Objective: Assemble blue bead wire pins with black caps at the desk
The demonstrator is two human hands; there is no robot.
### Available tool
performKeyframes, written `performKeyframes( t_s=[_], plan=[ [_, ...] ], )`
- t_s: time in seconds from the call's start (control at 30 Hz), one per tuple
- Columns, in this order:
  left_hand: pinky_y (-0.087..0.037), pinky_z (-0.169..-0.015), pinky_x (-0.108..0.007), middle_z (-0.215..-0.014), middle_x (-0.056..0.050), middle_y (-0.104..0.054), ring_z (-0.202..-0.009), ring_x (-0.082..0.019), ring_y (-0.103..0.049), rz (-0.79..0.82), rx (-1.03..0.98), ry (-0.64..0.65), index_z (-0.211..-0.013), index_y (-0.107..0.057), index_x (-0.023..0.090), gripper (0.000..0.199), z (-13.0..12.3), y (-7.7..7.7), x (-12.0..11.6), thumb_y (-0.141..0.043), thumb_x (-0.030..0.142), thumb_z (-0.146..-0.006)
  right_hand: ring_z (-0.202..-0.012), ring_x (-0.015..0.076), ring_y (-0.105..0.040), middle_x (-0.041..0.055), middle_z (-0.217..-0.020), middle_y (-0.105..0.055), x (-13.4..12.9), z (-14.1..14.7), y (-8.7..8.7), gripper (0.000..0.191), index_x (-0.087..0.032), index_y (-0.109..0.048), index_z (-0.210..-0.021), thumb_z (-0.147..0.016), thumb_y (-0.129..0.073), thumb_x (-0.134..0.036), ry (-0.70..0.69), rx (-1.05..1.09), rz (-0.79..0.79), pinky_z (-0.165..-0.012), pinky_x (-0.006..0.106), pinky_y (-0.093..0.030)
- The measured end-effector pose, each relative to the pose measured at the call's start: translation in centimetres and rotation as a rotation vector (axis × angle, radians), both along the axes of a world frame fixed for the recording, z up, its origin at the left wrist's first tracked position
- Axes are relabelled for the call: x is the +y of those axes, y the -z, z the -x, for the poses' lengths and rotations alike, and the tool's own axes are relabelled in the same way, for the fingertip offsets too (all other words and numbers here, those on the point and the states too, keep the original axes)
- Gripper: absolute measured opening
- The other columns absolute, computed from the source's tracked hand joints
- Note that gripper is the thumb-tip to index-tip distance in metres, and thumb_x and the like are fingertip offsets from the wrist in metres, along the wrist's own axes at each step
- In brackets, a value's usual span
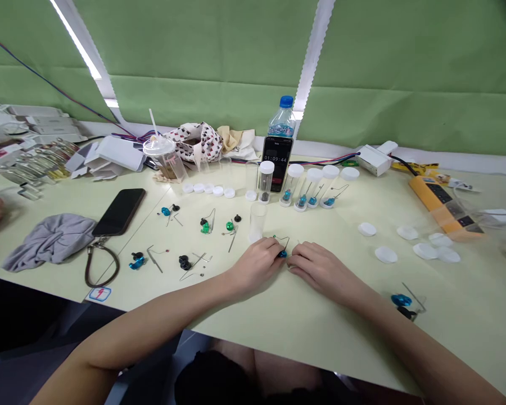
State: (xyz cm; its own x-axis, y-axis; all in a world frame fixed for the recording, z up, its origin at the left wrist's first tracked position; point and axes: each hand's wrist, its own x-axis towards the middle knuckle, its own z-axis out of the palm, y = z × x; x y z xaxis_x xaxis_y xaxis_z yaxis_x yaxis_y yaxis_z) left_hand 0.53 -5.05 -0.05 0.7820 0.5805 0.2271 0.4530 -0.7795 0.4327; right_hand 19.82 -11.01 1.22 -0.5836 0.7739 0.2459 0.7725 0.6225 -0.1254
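Just below centre of frame: small blue piece (283, 254) in the gap between left hand (255, 263) and right hand (320, 267), with thin bent wire (287, 243) alongside. Left: fingers curled, tips on the blue piece, apparently pinching lightly. Right: fingers bent and gathered just beside; inner side hidden, so cannot tell whether grasping anything.

Handling, judged by eye: light, probably almost weightless in the fingers. Hard and glossy on the blue body; likely to skid or roll out from under damp fingertips. Not obviously fragile there. Different matter with the wire: slim, springy-looking, easy to bend out of shape or snag on a finger. Best hold: thumb and forefinger across the thick of the blue body, well clear of the wire. To be squeezed only gently.

Directly above the left hand, upright: clear tube (258, 216). Thin-walled and light by the look of it, quick to topple at a knock from the knuckles; better steadied low on the wall.

For comparison, upper centre-right: capped tubes (294, 184), with similar blue bits and wires inside. Left of centre: loose black parts (184, 261) and green parts (204, 227), likewise small, with thin metal pieces close by.
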Motion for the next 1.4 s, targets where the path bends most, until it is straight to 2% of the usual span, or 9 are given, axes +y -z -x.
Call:
performKeyframes(
  t_s=[0.17, 0.37, 0.5, 0.6, 0.77, 1.0, 1.23, 1.4],
  plan=[
    [-0.047, -0.083, -0.032, -0.093, -0.007, -0.061, -0.09, -0.018, -0.057, -0.015, -0.001, 0.0, -0.091, -0.059, 0.014, 0.016, -0.1, 0.1, 0.2, -0.044, 0.02, -0.09, -0.077, 0.0171, -0.05, 0.0051, -0.081, -0.056, 0.2, -0.1, 0.3, 0.022, -0.017, -0.058, -0.083, -0.094, -0.039, -0.015, 0.023, -0.006, 0.028, -0.07, 0.031, -0.04],
    [-0.048, -0.084, -0.031, -0.095, -0.007, -0.061, -0.092, -0.018, -0.057, -0.004, -0.029, -0.005, -0.095, -0.059, 0.013, 0.018, 0.0, 0.1, 0.4, -0.043, 0.021, -0.091, -0.079, 0.018, -0.051, 0.0055, -0.084, -0.057, 0.4, -1.0, 0.2, 0.019, -0.018, -0.057, -0.088, -0.095, -0.04, -0.022, 0.056, 0.04, 0.064, -0.07, 0.032, -0.041],
    [-0.048, -0.085, -0.031, -0.096, -0.008, -0.06, -0.093, -0.018, -0.057, -0.01, -0.031, -0.006, -0.097, -0.059, 0.014, 0.02, 0.1, 0.1, 0.4, -0.042, 0.023, -0.092, -0.082, 0.0186, -0.054, 0.0062, -0.087, -0.059, 0.6, -1.9, -0.5, 0.022, -0.019, -0.057, -0.093, -0.097, -0.036, -0.023, 0.161, 0.138, 0.101, -0.072, 0.032, -0.042],
    [-0.047, -0.085, -0.031, -0.097, -0.007, -0.061, -0.093, -0.018, -0.057, -0.002, -0.028, -0.009, -0.098, -0.059, 0.014, 0.021, 0.1, 0.0, 0.3, -0.042, 0.023, -0.092, -0.082, 0.0179, -0.056, 0.0051, -0.088, -0.06, 0.8, -2.6, -1.5, 0.023, -0.021, -0.057, -0.092, -0.097, -0.035, -0.025, 0.198, 0.215, 0.224, -0.071, 0.031, -0.043],
    [-0.047, -0.086, -0.032, -0.098, -0.008, -0.061, -0.094, -0.018, -0.057, 0.012, -0.008, -0.01, -0.099, -0.059, 0.013, 0.023, 0.1, -0.4, 0.3, -0.041, 0.025, -0.093, -0.081, 0.0166, -0.058, 0.0025, -0.091, -0.062, 0.9, -3.4, -2.8, 0.018, -0.023, -0.058, -0.092, -0.094, -0.041, -0.031, 0.134, 0.252, 0.492, -0.071, 0.03, -0.044],
    [-0.046, -0.088, -0.033, -0.1, -0.009, -0.061, -0.095, -0.02, -0.056, 0.029, -0.007, -0.011, -0.1, -0.059, 0.013, 0.024, 0.2, -0.5, 0.1, -0.039, 0.024, -0.093, -0.083, 0.0176, -0.056, 0.0032, -0.093, -0.059, 1.0, -3.6, -2.2, 0.022, -0.023, -0.055, -0.089, -0.094, -0.035, -0.029, 0.273, 0.242, 0.4, -0.074, 0.031, -0.042],
    [-0.046, -0.087, -0.033, -0.099, -0.009, -0.06, -0.095, -0.02, -0.056, 0.03, -0.004, 0.001, -0.1, -0.058, 0.013, 0.025, 0.3, -0.4, 0.3, -0.037, 0.024, -0.094, -0.083, 0.0179, -0.055, 0.0036, -0.106, -0.057, 0.9, -3.0, -1.2, 0.025, -0.027, -0.056, -0.099, -0.09, -0.033, -0.024, 0.241, 0.095, 0.339, -0.072, 0.03, -0.041],
    [-0.047, -0.086, -0.032, -0.098, -0.009, -0.06, -0.095, -0.019, -0.057, 0.006, -0.011, 0.003, -0.1, -0.058, 0.013, 0.025, 0.3, -0.2, 0.3, -0.037, 0.024, -0.094, -0.081, 0.0175, -0.053, 0.0026, -0.101, -0.057, 1.0, -3.2, -1.4, 0.02, -0.025, -0.054, -0.091, -0.089, -0.034, -0.025, 0.258, 0.045, 0.346, -0.069, 0.028, -0.04]
  ],
)
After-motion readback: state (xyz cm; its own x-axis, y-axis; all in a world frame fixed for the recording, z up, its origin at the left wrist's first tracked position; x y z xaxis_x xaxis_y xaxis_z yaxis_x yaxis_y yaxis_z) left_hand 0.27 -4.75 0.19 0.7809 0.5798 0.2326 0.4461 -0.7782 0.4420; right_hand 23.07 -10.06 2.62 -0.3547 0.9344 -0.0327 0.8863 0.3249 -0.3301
